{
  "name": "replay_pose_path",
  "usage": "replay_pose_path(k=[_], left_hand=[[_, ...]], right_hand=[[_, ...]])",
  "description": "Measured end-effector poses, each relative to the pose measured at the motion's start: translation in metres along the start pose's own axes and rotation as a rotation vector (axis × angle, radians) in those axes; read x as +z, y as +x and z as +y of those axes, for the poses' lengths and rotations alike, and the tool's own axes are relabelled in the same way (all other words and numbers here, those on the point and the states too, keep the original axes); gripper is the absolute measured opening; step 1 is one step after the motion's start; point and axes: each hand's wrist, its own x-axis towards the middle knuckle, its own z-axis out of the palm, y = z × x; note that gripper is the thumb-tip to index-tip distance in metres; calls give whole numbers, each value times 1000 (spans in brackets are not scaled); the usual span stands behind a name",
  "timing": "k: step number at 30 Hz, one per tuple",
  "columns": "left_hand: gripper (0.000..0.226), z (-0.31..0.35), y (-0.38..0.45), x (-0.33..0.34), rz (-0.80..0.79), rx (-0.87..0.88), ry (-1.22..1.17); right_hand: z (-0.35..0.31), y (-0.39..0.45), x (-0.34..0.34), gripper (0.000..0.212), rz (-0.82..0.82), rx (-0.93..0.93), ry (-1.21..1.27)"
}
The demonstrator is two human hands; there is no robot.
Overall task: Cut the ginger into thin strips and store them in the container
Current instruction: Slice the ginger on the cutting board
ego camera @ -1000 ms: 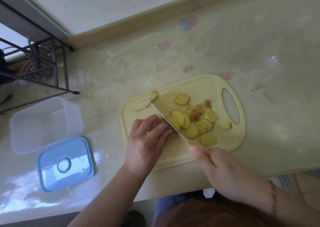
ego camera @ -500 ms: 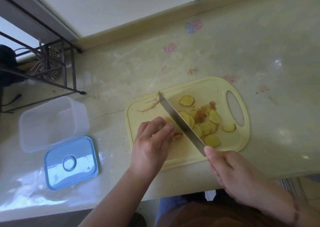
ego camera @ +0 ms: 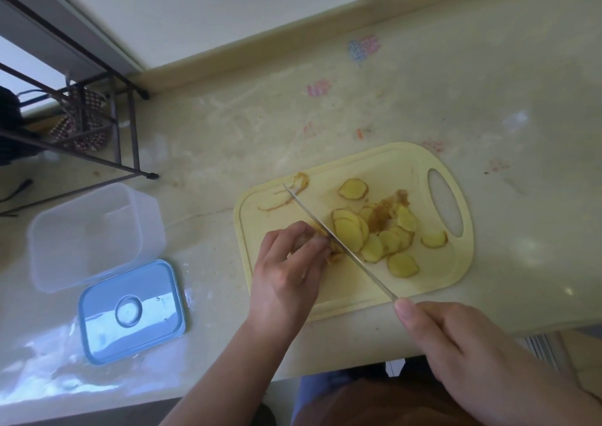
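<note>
On the board [ego camera: 325,302], the left hand [ego camera: 286,272] pinches the ginger [ego camera: 332,253] stub; the right hand [ego camera: 456,347] grips the knife [ego camera: 338,243], whose blade could nick fingertips.

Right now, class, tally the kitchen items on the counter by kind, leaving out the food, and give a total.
Cutting board: 1
Knife: 1
Clear container: 1
Blue lid: 1
Total: 4
</note>
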Motion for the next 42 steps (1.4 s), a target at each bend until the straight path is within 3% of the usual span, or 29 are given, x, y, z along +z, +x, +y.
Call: replay_pose_path(k=[4, 13, 19, 22, 24, 27, 30, 34, 37, 40, 42], left_hand=[[18, -1, 0, 1, 6, -4, -7], [13, -2, 1, -1, 0, 14, -4], [11, -5, 1, 0, -8, 24, -2], [11, -4, 1, 0, -3, 24, 0], [12, -3, 2, -1, -17, 21, -7], [14, -6, 3, -3, -32, 20, -11], [14, -8, 3, -3, -34, 18, -27], [19, -5, 2, -2, -18, 15, -20], [25, -6, 1, -1, 0, 31, -15], [24, -7, 1, -1, 5, 47, -11], [22, -6, 1, -1, 6, 48, -12]], right_hand=[[4, 0, 1, 76, 12, -23, -26], [-10, 10, 0, 62, -62, 9, 7], [-6, 0, -9, 93, -97, 133, -26], [-12, 16, -3, 74, -115, 59, -25], [-15, 20, 0, 69, -101, 30, -17], [-6, 8, -1, 86, -23, 124, 43], [1, -7, 0, 97, 102, 86, 136], [0, -11, 7, 88, 235, -2, 174], [3, -11, 9, 95, 264, -19, 118], [9, -6, 11, 81, 298, -86, -8], [11, -2, 10, 88, 199, -78, -16]])
